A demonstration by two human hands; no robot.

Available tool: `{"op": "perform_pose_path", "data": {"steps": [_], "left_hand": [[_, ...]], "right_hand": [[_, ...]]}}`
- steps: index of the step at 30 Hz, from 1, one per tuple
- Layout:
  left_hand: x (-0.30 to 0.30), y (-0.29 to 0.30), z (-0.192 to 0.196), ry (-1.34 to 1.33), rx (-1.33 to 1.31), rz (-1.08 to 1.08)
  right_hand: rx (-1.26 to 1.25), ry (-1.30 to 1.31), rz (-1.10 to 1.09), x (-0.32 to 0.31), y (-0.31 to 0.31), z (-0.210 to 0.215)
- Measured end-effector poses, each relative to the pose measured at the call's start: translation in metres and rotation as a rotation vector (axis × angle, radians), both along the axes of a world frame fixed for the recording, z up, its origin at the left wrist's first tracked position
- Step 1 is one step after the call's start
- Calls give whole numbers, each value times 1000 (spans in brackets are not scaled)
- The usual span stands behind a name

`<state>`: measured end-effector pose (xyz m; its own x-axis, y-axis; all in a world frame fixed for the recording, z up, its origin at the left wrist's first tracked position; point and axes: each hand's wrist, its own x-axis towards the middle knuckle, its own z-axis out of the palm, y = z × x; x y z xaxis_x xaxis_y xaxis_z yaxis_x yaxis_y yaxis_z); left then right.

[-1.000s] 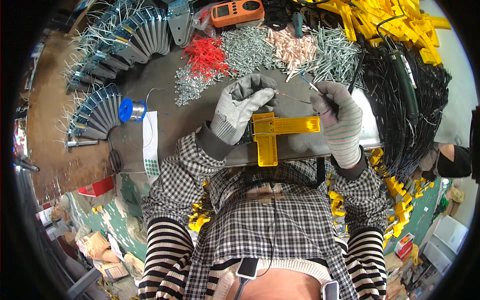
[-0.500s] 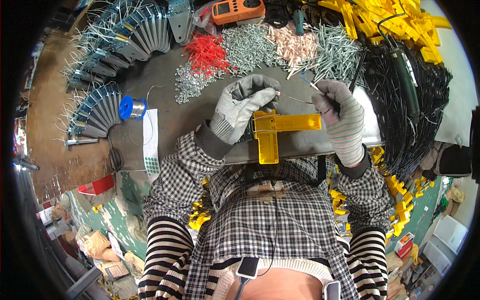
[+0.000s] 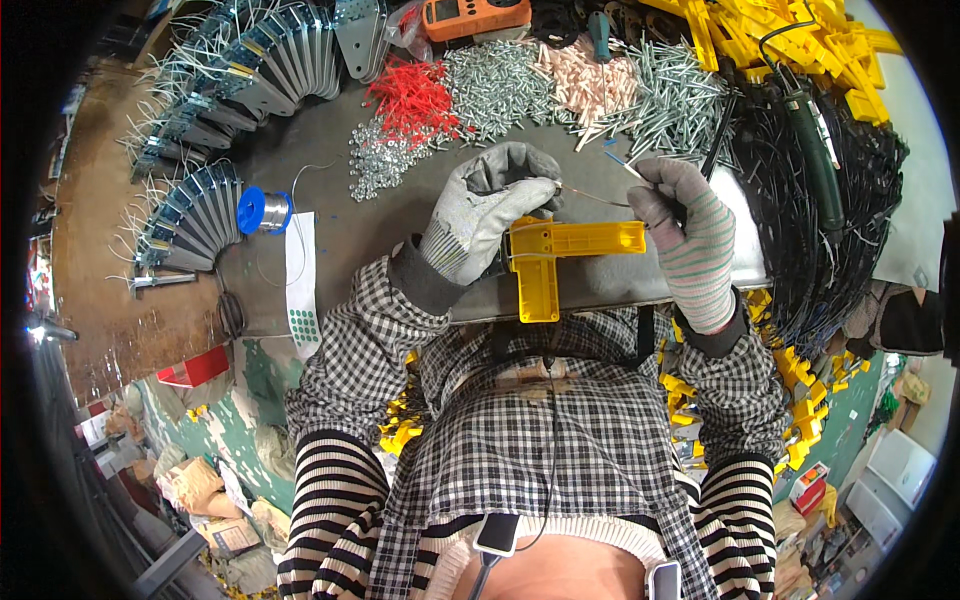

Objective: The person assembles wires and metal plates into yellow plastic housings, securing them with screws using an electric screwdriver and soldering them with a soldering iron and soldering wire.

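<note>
A yellow T-shaped plastic part (image 3: 560, 255) lies on the grey metal worktop (image 3: 380, 230) at its near edge. My left hand (image 3: 490, 210), in a grey glove, presses on the part's left end and pinches a thin wire (image 3: 592, 196). My right hand (image 3: 685, 235), in a striped glove, sits at the part's right end and grips a slim tool (image 3: 625, 165) whose tip meets the wire above the part.
Heaps of red ties (image 3: 415, 95), silver screws (image 3: 495, 85), pink plugs (image 3: 585, 80) and washers (image 3: 380, 165) lie behind. A blue solder spool (image 3: 262, 210) sits left, metal brackets (image 3: 240, 80) fan out far left, black cables (image 3: 830, 200) and yellow parts (image 3: 770, 40) crowd the right.
Both hands stay at the yellow part; the wire and tool tip shift only slightly between them.
</note>
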<state>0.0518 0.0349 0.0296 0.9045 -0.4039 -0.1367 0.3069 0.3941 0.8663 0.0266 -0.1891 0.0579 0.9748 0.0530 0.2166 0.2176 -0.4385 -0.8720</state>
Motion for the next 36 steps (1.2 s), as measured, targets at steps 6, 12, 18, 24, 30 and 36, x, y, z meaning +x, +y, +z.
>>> {"op": "perform_pose_path", "data": {"steps": [6,12,18,24,30,36], "left_hand": [[0,0,-1,22,-25,6],[-1,1,0,10,-44,-36],[-3,-2,1,-10,51,-9],[-5,-5,0,-8,17,-16],[-6,-11,1,0,30,-26],[-1,-18,-23,13,18,-26]], "right_hand": [[25,-7,13,0,-1,-3],[-9,10,7,0,-2,-2],[-40,-64,-39,-1,-2,-6],[-64,-61,-80,0,-2,-1],[-125,-296,-19,-6,5,-9],[-182,-369,72,3,15,-19]]}}
